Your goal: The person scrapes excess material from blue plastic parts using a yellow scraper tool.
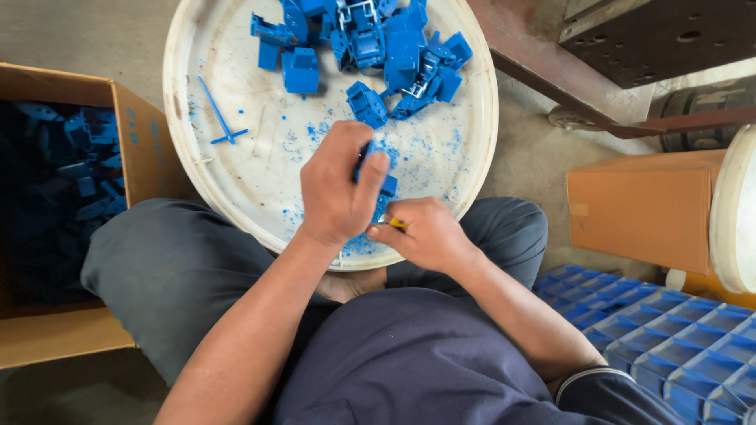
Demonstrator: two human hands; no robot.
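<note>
Cardboard box (134, 149) of blue parts beside tray (236, 181)

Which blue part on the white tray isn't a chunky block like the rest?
The thin blue cross-shaped sprue lying alone at the tray's left side, apart from the pile of blocky parts.

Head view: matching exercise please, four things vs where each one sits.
Things:
1. blue plastic part
2. thin blue sprue
3. cardboard box of blue parts
4. blue grid tray

Places:
A. lower right corner, beside the person's leg
B. lying alone on the left of the white round tray
C. gripped in the left hand
D. left edge of the view, beside the white round tray

Pairs: 1-C, 2-B, 3-D, 4-A
</note>
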